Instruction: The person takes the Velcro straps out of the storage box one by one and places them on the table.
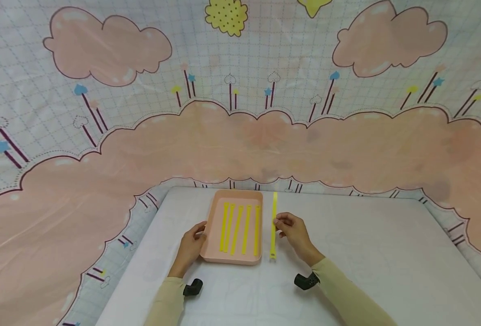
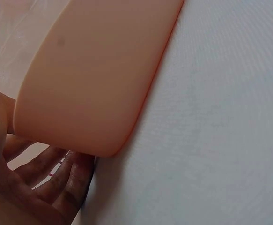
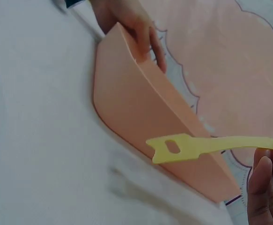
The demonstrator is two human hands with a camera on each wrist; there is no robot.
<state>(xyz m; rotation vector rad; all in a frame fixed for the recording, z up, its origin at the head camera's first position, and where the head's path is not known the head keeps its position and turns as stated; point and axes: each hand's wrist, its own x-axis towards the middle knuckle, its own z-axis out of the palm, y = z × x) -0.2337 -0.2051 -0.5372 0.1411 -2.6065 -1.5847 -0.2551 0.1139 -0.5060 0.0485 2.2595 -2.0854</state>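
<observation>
My left hand (image 1: 192, 244) grips the left side of a pink rectangular tray (image 1: 232, 261), near its front corner. In the right wrist view its thumb lies over the rim (image 3: 166, 98) with the fingers outside. Several yellow hook-and-loop cable ties (image 1: 235, 231) lie side by side lengthwise in the tray. Just right of the tray, my right hand (image 1: 295, 233) pinches another yellow cable tie (image 1: 273, 237) near its middle. The right wrist view shows that tie's wide slotted, notched end (image 3: 176, 147) held above the table, its shadow below.
A white cloth (image 1: 366, 253) covers the table under the tray. Behind it hangs a backdrop (image 1: 264, 145) printed with pink clouds and stars. Dark camera mounts sit at the left wrist (image 1: 193, 287) and the right wrist (image 1: 307, 281), over tan sleeves.
</observation>
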